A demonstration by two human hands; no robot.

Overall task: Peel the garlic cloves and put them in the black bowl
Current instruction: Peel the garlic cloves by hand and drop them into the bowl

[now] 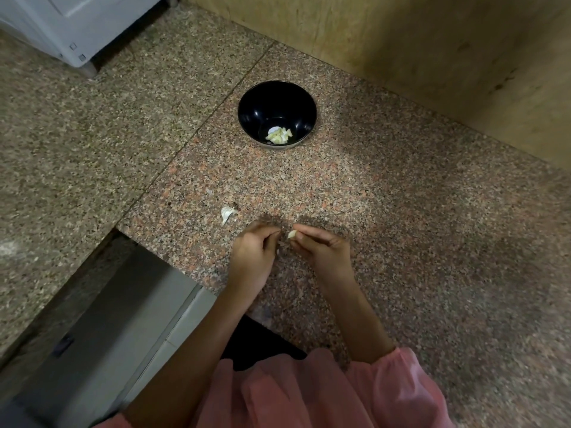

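Note:
The black bowl (277, 100) stands on the granite counter (401, 211), with several peeled garlic cloves (279, 135) lying in its bottom. Nearer to me, my right hand (321, 248) pinches a pale garlic clove (292, 234) between thumb and fingertips. My left hand (253, 251) is close beside it with its fingers curled toward the clove; whether it pinches a bit of skin I cannot tell. A white piece of garlic skin (227, 214) lies on the counter just left of my hands.
A wooden wall panel (432, 50) rises behind and to the right of the bowl. A white appliance (71, 26) sits at the far left. The counter edge drops to a metal-fronted unit (117, 319) at the lower left. Small flecks of skin (210, 192) dot the counter.

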